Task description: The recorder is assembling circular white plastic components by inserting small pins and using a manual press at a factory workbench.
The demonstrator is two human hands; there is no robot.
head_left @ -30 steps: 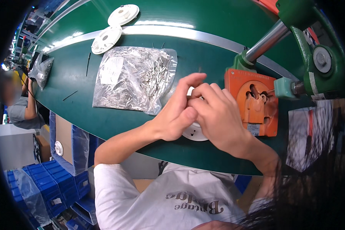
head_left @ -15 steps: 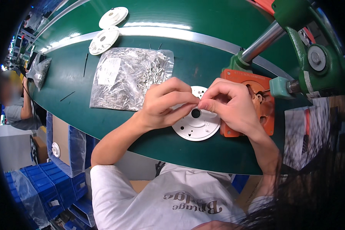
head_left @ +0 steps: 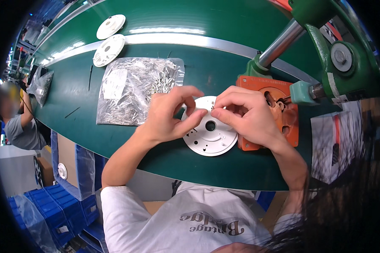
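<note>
While flat on belt | white disc round, centre hole, small perforations

Clear plastic bag of metal pins left of white round plastic disc; orange metal fixture block right; 2 white toothed discs behind bag.

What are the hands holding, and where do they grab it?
Left hand steadies the white disc at its edge; right hand pinches something tiny over it, too small to tell.
</note>
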